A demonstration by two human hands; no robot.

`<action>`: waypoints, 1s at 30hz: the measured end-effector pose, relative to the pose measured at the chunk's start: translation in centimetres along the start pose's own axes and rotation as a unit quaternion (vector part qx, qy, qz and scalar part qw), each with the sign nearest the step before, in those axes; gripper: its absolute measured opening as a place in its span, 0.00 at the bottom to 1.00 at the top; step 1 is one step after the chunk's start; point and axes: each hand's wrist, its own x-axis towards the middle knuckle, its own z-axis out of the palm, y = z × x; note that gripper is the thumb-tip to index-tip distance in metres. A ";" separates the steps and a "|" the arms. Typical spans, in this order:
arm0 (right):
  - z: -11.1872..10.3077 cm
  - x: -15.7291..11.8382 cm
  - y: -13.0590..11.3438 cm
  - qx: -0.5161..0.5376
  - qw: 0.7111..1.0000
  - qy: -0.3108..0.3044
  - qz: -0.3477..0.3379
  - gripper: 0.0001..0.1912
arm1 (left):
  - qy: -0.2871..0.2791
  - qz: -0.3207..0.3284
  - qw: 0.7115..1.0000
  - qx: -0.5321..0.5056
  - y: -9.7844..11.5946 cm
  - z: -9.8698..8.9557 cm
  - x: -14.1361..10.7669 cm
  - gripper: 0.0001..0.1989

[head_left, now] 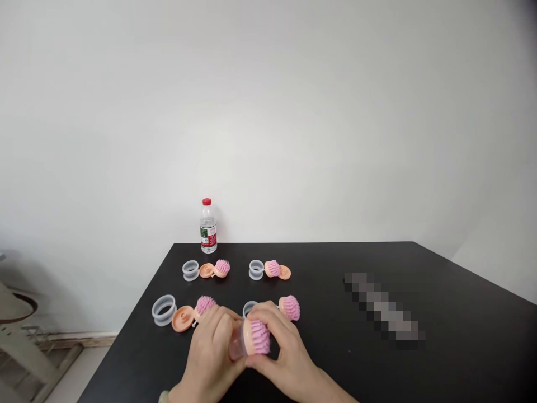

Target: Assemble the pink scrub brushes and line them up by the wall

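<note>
From the head camera we see both hands brought together at the near middle of the black tabletop, fingers curled. The left hand reaches in from the near left, knuckles up, wrapped round a translucent plastic body. The right hand grips the peach-based round brush head with pink bristles at that body's right end, thumb below, index finger above. We cannot tell what the body contains. At far left, a clear plastic bottle with a red cap stands upright, holding clear liquid. Left of the left hand lie a translucent waisted ring and a peach disc.
</note>
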 end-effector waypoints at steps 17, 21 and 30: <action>0.5 -0.4 1.2 0.061 0.992 -0.014 0.112 0.26 | -0.013 -0.004 1.000 0.016 -0.6 -0.1 -0.3 0.15; 0.5 -0.8 1.0 0.089 0.990 -0.014 0.105 0.40 | -0.013 -0.014 1.000 0.015 -0.6 -0.1 -0.3 0.15; 0.8 -0.5 1.4 0.076 0.988 0.008 0.136 0.34 | -0.021 0.000 1.000 0.021 -0.5 -0.1 -0.2 0.16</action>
